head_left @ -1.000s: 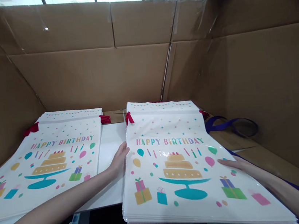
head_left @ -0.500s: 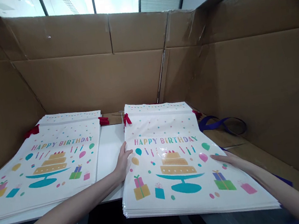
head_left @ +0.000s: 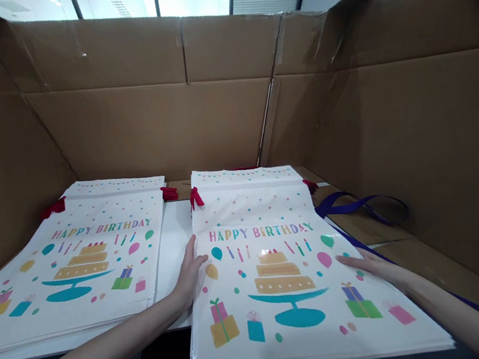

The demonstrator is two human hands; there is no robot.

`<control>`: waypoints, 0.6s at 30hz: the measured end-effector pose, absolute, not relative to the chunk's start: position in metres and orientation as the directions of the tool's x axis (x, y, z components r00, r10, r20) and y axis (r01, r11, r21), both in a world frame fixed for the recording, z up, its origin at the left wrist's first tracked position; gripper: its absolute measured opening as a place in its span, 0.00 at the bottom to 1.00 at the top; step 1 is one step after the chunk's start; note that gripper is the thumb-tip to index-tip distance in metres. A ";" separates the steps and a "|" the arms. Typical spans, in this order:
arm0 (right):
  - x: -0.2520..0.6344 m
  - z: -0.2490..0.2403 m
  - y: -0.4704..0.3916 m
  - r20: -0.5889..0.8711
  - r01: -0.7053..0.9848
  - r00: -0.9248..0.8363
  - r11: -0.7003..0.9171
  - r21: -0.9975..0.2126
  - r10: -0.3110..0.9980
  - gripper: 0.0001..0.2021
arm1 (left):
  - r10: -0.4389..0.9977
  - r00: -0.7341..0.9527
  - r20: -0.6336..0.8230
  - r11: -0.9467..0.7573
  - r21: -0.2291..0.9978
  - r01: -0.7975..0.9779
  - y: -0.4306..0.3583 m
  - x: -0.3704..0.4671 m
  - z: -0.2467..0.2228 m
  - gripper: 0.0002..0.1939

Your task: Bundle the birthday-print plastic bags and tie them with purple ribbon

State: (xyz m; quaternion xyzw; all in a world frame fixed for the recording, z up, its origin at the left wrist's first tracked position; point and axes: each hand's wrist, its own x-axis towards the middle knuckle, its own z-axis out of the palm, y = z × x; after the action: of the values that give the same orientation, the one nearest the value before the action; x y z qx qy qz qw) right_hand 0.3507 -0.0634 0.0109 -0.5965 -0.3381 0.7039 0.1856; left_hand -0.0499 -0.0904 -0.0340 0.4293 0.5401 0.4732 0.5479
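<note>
A stack of white gift bags (head_left: 251, 266) printed "HAPPY BIRTHDAY" lies flat in front of me, its near edge jutting past the table. My left hand (head_left: 190, 273) grips the stack's left edge, thumb on top and the other fingers mostly hidden. On the right edge, my right hand (head_left: 368, 264) does likewise, its thumb beside the pink balloon print. Red ribbon ties (head_left: 196, 197) stick out at the stack's upper sides. To the left rests a second stack of the same bags (head_left: 92, 305), apart from my hands.
Brown cardboard walls (head_left: 149, 132) stand around the back and both sides. A purple ribbon (head_left: 357, 204) lies looped on cardboard at the right. Between the stacks shows the white tabletop (head_left: 174, 229).
Both hands have drawn the right-hand stack nearer to me and slightly left. The left stack stays in place; the view has shifted a little.
</note>
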 end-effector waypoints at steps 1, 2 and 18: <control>0.350 0.010 -0.063 -0.716 0.144 -0.223 -0.705 -0.695 0.661 0.40 | 0.979 -0.048 -0.199 0.199 0.980 -0.001 -0.090 -0.052 -0.030 0.38; 0.351 0.008 -0.063 -0.715 0.146 -0.227 -0.702 -0.697 0.661 0.39 | 0.981 -0.062 -0.186 0.191 0.979 0.078 -0.088 -0.054 -0.026 0.41; 0.366 -0.004 -0.056 -0.618 0.115 -0.311 -0.617 -0.779 0.722 0.33 | 0.487 0.873 -0.012 -0.707 0.581 0.402 -0.020 0.088 -0.005 0.29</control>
State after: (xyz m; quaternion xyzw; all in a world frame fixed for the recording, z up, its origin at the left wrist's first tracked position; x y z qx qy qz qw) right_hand 0.3659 -0.0558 -0.0044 -0.5468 -0.3825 0.7137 0.2128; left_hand 0.0879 -0.0202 -0.0055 0.9211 0.2415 0.0714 0.2969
